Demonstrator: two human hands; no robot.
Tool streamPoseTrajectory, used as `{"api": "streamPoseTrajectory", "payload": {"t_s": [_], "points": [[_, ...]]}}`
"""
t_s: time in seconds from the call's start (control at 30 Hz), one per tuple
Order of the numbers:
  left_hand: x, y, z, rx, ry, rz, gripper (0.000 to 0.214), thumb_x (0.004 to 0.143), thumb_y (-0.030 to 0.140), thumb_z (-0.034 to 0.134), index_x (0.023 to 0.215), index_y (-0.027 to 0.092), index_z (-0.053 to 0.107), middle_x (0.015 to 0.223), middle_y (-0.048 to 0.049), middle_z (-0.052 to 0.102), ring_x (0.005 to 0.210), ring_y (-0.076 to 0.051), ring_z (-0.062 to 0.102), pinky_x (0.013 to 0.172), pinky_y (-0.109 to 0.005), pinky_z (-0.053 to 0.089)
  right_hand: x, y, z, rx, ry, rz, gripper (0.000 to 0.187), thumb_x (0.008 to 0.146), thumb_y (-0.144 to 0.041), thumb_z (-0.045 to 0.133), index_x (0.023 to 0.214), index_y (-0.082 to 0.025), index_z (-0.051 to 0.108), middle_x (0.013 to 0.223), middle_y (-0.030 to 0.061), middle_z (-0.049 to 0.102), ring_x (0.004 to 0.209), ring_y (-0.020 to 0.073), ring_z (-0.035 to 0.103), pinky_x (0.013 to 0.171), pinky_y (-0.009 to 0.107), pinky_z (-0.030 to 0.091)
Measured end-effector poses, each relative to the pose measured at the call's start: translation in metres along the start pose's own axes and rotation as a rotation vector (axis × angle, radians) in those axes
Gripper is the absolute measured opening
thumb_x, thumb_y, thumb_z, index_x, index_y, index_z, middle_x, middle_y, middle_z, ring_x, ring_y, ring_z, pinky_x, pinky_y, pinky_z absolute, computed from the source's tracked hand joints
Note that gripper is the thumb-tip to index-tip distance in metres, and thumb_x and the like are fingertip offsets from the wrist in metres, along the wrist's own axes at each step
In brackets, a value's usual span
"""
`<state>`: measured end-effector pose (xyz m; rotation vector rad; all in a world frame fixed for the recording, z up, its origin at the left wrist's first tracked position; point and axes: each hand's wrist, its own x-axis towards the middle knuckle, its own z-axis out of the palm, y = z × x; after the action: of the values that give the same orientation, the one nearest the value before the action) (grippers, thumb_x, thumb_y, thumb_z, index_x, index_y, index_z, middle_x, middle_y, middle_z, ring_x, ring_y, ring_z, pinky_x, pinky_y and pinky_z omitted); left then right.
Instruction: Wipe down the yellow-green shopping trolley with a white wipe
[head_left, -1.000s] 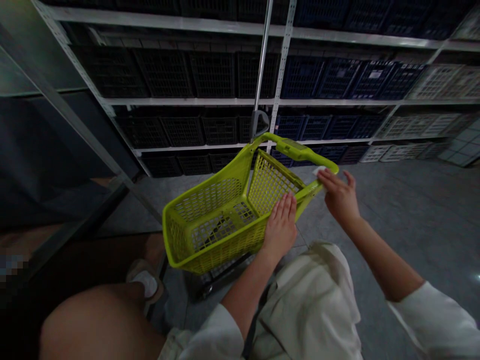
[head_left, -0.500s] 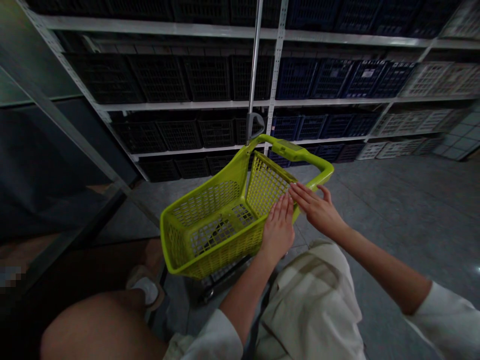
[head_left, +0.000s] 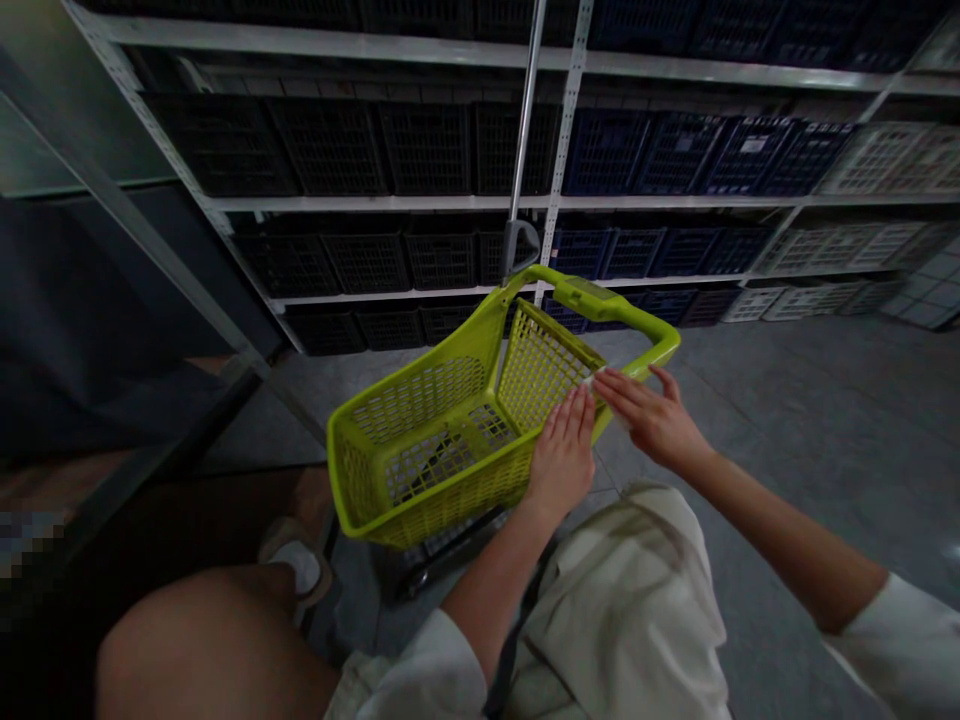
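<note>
A lime-green shopping cart [head_left: 427, 500] with a perforated plastic basket stands in front of me, its basket holding nothing. My left hand [head_left: 564, 450] lies on the near rim of the basket, fingers stretched out side by side. Just right of it, my right hand [head_left: 649, 415] rests its straight fingers on the rim below the cart's push handle [head_left: 622, 312], with the thumb raised apart. A small pale patch shows at and under the right fingers; what it is I cannot make out. The two hands' fingertips nearly meet.
Metal shelving [head_left: 375, 203] behind the cart carries rows of black crates [head_left: 330, 145], blue crates [head_left: 607, 150] and white crates [head_left: 877, 155]. A metal pole [head_left: 527, 110] with a grey grip [head_left: 517, 248] rises at the cart's far corner. A metal frame bar [head_left: 165, 255] slants along the left.
The view has shifted slightly, so the cart and shelves sit a little further right. Both hands stay on the rim, with little change in their pose.
</note>
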<state>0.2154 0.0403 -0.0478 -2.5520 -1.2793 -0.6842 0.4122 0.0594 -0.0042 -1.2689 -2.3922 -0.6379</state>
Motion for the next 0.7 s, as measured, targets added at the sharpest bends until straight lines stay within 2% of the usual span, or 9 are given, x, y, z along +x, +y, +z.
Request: {"api": "streamPoseTrajectory", "payload": {"t_s": [0.1, 0.17, 0.27, 0.37, 0.4, 0.47, 0.6, 0.63, 0.7], "points": [[0.000, -0.001, 0.000, -0.022, 0.009, 0.017, 0.081, 0.088, 0.026, 0.049, 0.154, 0.000, 0.012, 0.165, -0.0171, 0.012, 0.153, -0.025, 0.010, 0.124, -0.039, 0.023, 0.002, 0.050, -0.005, -0.041, 0.062, 0.151, 0.071, 0.076, 0.000, 0.041, 0.143, -0.025, 0.048, 0.142, 0.0093, 0.058, 0.133, 0.0257, 0.053, 0.116, 0.059, 0.016], [0.000, -0.001, 0.001, -0.034, 0.020, 0.016, 0.080, 0.088, 0.026, 0.049, 0.154, 0.001, 0.012, 0.165, -0.0174, 0.012, 0.153, -0.025, 0.011, 0.123, -0.040, 0.024, 0.003, 0.062, -0.004, -0.081, 0.137, 0.285, 0.069, 0.076, -0.002, 0.043, 0.142, -0.024, 0.050, 0.141, 0.0118, 0.059, 0.133, 0.0293, 0.052, 0.115, 0.063, 0.015], [-0.001, 0.000, 0.003, -0.040, 0.033, 0.000, 0.078, 0.088, 0.025, 0.048, 0.154, 0.002, 0.014, 0.165, -0.0161, 0.014, 0.153, -0.025, 0.012, 0.123, -0.040, 0.024, 0.002, 0.025, 0.004, -0.085, 0.175, 0.293, 0.074, 0.075, -0.001, 0.043, 0.147, -0.021, 0.043, 0.143, 0.0143, 0.056, 0.135, 0.0294, 0.050, 0.116, 0.062, 0.012], [-0.001, 0.001, 0.003, -0.025, 0.033, -0.015, 0.076, 0.089, 0.025, 0.047, 0.154, 0.003, 0.016, 0.165, -0.0149, 0.016, 0.153, -0.023, 0.013, 0.123, -0.039, 0.024, -0.004, -0.020, 0.009, -0.018, 0.097, 0.085, 0.078, 0.076, 0.001, 0.040, 0.151, -0.021, 0.034, 0.146, 0.0128, 0.053, 0.138, 0.0242, 0.048, 0.118, 0.054, 0.018], [-0.001, 0.000, 0.002, -0.018, 0.030, -0.013, 0.076, 0.089, 0.026, 0.047, 0.154, 0.003, 0.015, 0.165, -0.0149, 0.015, 0.153, -0.023, 0.012, 0.123, -0.038, 0.024, -0.006, -0.022, 0.008, -0.004, 0.075, 0.033, 0.079, 0.077, 0.001, 0.040, 0.152, -0.022, 0.033, 0.147, 0.0118, 0.053, 0.138, 0.0232, 0.048, 0.118, 0.052, 0.019], [-0.001, 0.000, 0.000, -0.008, 0.019, 0.001, 0.079, 0.089, 0.029, 0.049, 0.155, 0.002, 0.014, 0.165, -0.0155, 0.013, 0.153, -0.024, 0.011, 0.124, -0.038, 0.022, -0.008, -0.002, 0.004, -0.010, 0.078, 0.024, 0.077, 0.078, 0.001, 0.039, 0.151, -0.025, 0.036, 0.146, 0.0105, 0.054, 0.136, 0.0232, 0.050, 0.118, 0.053, 0.018], [-0.001, -0.001, -0.001, -0.020, 0.004, 0.013, 0.082, 0.089, 0.029, 0.050, 0.154, 0.000, 0.012, 0.165, -0.0175, 0.012, 0.153, -0.025, 0.011, 0.124, -0.039, 0.022, -0.006, 0.052, -0.001, -0.078, 0.202, 0.271, 0.071, 0.076, -0.001, 0.040, 0.144, -0.024, 0.047, 0.143, 0.0124, 0.057, 0.134, 0.0276, 0.051, 0.115, 0.059, 0.019], [0.000, 0.000, 0.000, -0.027, 0.005, 0.008, 0.081, 0.088, 0.029, 0.050, 0.154, 0.001, 0.012, 0.165, -0.0173, 0.012, 0.153, -0.025, 0.012, 0.124, -0.040, 0.022, -0.005, 0.052, 0.000, -0.083, 0.222, 0.321, 0.071, 0.076, -0.001, 0.041, 0.143, -0.022, 0.047, 0.143, 0.0133, 0.057, 0.135, 0.0284, 0.050, 0.115, 0.059, 0.020], [0.000, 0.001, 0.001, -0.037, 0.007, 0.000, 0.081, 0.088, 0.028, 0.049, 0.155, 0.002, 0.012, 0.166, -0.0164, 0.012, 0.153, -0.025, 0.011, 0.124, -0.040, 0.021, -0.004, 0.029, 0.005, -0.067, 0.212, 0.333, 0.074, 0.074, -0.001, 0.041, 0.145, -0.020, 0.044, 0.144, 0.0141, 0.055, 0.138, 0.0282, 0.047, 0.115, 0.059, 0.020]]}}
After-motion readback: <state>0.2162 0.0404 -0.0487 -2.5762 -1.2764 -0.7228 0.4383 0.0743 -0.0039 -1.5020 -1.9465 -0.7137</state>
